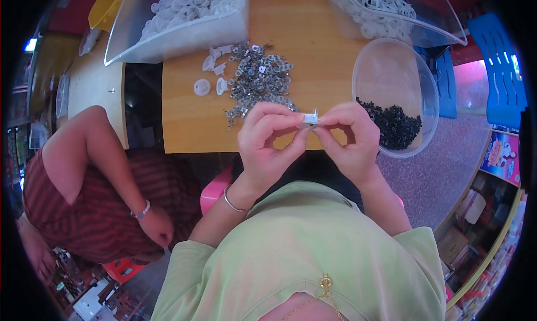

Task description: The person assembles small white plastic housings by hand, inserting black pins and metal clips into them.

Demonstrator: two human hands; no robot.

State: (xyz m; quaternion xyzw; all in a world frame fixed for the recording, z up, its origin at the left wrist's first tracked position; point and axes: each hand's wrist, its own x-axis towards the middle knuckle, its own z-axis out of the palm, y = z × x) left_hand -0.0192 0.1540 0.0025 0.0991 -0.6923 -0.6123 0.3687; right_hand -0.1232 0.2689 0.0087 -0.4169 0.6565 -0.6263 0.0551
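Green shirt foremost, left fingers and right fingers pinch a white piece between them.

Parts lie heaped on the table — bin behind-left, tub right.

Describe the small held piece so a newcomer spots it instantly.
Start at the wooden table. Near its front edge, the left hand and right hand pinch a small whitish piece between them. Unlike the loose silvery parts heaped beyond, it alone is held.

Apparently a shop, given the stocked shelf and poster.
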